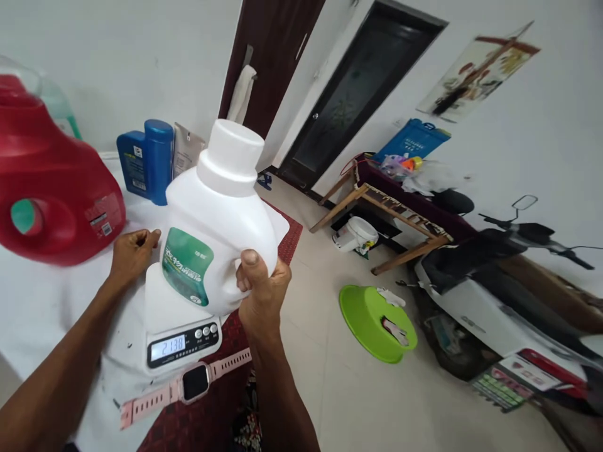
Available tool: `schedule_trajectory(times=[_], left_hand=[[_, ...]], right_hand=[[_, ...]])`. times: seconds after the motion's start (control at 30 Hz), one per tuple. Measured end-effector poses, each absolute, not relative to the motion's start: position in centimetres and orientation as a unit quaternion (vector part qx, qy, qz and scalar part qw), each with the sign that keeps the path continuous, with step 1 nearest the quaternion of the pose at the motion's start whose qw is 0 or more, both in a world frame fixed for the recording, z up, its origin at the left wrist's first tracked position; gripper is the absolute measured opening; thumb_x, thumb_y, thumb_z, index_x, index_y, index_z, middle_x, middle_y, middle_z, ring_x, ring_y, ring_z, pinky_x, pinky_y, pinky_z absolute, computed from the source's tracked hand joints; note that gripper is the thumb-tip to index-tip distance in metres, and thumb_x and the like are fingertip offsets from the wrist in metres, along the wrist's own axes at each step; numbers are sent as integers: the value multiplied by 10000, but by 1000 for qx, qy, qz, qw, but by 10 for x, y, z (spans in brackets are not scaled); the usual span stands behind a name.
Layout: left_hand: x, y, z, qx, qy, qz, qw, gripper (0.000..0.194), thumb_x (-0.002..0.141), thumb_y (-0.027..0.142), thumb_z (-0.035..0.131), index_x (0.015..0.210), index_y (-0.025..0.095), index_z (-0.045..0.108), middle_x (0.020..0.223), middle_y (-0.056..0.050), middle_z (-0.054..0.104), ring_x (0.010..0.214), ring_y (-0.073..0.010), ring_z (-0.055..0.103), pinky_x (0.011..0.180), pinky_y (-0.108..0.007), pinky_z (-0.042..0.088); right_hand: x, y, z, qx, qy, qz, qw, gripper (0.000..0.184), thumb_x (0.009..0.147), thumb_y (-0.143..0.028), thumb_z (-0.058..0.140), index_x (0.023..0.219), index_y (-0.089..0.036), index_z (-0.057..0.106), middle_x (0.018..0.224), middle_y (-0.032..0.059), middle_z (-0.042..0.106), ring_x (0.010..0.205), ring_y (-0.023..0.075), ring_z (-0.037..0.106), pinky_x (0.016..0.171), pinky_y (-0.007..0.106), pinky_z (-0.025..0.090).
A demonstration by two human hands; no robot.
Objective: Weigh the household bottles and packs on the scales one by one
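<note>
Nearest us lie our forearms and, between them, a pink-strapped smartwatch [195, 383], its face up and its strap stretched out flat along the near side of the kitchen scale [157, 304], where it leaves the scale's readout [168, 347] uncovered. Our right hand [266, 295] grips the handle of the big white bottle [221, 220], fingers hooked through the opening and thumb pressed over it, a sensible hold for something so bulky. The bottle is over the scale's platform, capped, with its green label [186, 267] partly towards us; the display seems to read 2138, which suggests the platform bears some load, though we cannot tell whether the base sits fully flat. Our left hand [132, 254] is just left of the bottle, fingers curled in with nothing visible between them, perhaps close by for steadying.

Farther left on the white-covered counter [28, 301] stands a red jug [61, 169]; at the far side, a blue bottle [157, 160] and a beige tube [185, 150] stand side by side near the wall, out of the scale's way. Right, on the floor, is a green basin [358, 314].
</note>
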State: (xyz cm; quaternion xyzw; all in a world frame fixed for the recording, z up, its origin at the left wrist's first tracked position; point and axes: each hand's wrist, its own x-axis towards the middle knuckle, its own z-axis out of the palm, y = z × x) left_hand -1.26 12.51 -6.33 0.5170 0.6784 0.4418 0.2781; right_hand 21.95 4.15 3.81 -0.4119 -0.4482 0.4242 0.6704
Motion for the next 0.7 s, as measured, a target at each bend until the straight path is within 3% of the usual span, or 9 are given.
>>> schedule_trajectory(times=[0.2, 0.43, 0.7], left_hand=[[-8, 125, -59, 503, 677, 460, 277, 434, 893, 536, 593, 607, 215, 534, 563, 5, 459, 592, -161, 438, 611, -311, 333], [-4, 129, -60, 496, 683, 455, 284, 482, 855, 578, 611, 570, 211, 488, 565, 17, 401, 588, -145, 392, 614, -310, 306], [-2, 130, -59, 490, 689, 452, 286, 530, 818, 625, 628, 538, 213, 446, 544, 20, 371, 565, -133, 359, 580, -297, 291]], right_hand=[[269, 94, 34, -465, -424, 283, 723, 516, 802, -575, 865, 619, -237, 520, 535, -70, 438, 504, 99, 371, 464, 258, 311], [335, 193, 35, -536, -404, 96, 735, 537, 731, -664, 882, 662, -217, 592, 586, -65, 469, 538, 111, 422, 491, 279, 378], [380, 264, 7, -566, -290, 76, 768, 564, 752, -743, 827, 733, -205, 658, 565, -60, 478, 528, 151, 494, 461, 319, 469]])
